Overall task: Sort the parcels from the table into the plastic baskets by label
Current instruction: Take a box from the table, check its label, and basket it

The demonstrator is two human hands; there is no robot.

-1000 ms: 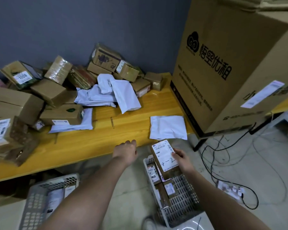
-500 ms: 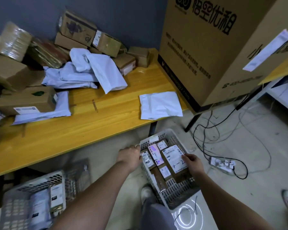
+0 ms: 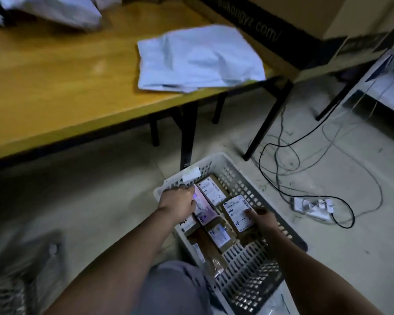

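A white slotted plastic basket (image 3: 241, 176) stands on the floor below the table and holds several small cardboard parcels with white labels. My right hand (image 3: 263, 220) holds a brown parcel (image 3: 237, 211) with a white label marked "4-2" inside the basket, thumb on the label. My left hand (image 3: 179, 204) sits at the basket's left rim, fingers curled against a pink-labelled parcel (image 3: 203, 209); whether it grips the parcel is unclear. A white poly mailer (image 3: 198, 57) lies on the yellow wooden table (image 3: 66, 83).
A second basket (image 3: 14, 289) shows blurred at the bottom left. Black table legs (image 3: 187, 133) stand just behind the basket. Loose cables and a power strip (image 3: 312, 206) lie on the floor to the right. A large cardboard box (image 3: 271, 23) sits on the table's right end.
The view has dropped towards the floor basket. My right hand has lowered the "4-2" parcel from above the basket into it, and my left hand has come down to the basket's left rim.
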